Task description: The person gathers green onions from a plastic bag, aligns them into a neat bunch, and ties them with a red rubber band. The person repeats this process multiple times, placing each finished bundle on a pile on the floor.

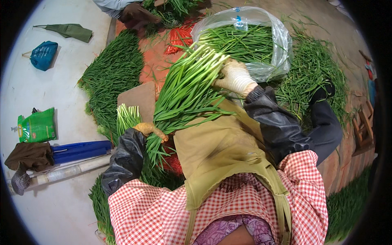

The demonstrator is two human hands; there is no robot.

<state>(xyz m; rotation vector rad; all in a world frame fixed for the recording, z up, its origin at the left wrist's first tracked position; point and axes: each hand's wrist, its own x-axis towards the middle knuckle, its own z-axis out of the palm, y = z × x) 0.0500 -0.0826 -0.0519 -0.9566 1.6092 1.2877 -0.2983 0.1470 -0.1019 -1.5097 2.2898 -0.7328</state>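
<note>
My gloved right hand [235, 76] grips a large bunch of green garlic chives [186, 88] near its pale stem ends, beside an open clear plastic bag [283, 39] with more chives in it. The bunch slants down to the left, its leaf tips hanging by my gloved left hand [151, 130]. That hand is beside a smaller bundle [127, 118] with pale ends up, in front of a brown board [137, 96]; whether its fingers hold any leaves, I cannot tell. A yellow-brown apron [214, 147] covers my lap.
A tall heap of chives [116, 67] lines the white wall at left. Loose leaves [312, 70] lie around my foot at right. Red ties [180, 35] lie near the bag. Another person [131, 12] sits at the top. A wooden stool [363, 128] stands at far right.
</note>
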